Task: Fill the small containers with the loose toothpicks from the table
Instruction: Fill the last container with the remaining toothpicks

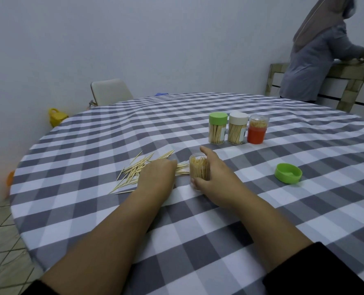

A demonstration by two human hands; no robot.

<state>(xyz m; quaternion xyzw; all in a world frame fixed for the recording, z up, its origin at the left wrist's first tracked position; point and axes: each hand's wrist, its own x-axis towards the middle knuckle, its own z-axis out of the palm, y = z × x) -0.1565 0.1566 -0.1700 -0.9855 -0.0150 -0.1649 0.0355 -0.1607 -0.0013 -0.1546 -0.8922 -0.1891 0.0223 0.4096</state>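
Right hand [216, 179] fingers [204, 151] wrap open clear container [199, 172] w/ toothpicks upright on tabletop [219, 241]; left hand [156, 177] fingers curled onto loose toothpicks [138, 169] just left.

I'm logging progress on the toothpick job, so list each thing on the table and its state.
Open container: uncapped, upright, nearly full, held by right hand.
Loose toothpicks: scattered on the tablecloth, left hand on them.
Green lid: off, lying apart.
Green-capped container: closed, full.
White-capped container: closed, full.
Orange container: clear cover on, upright.
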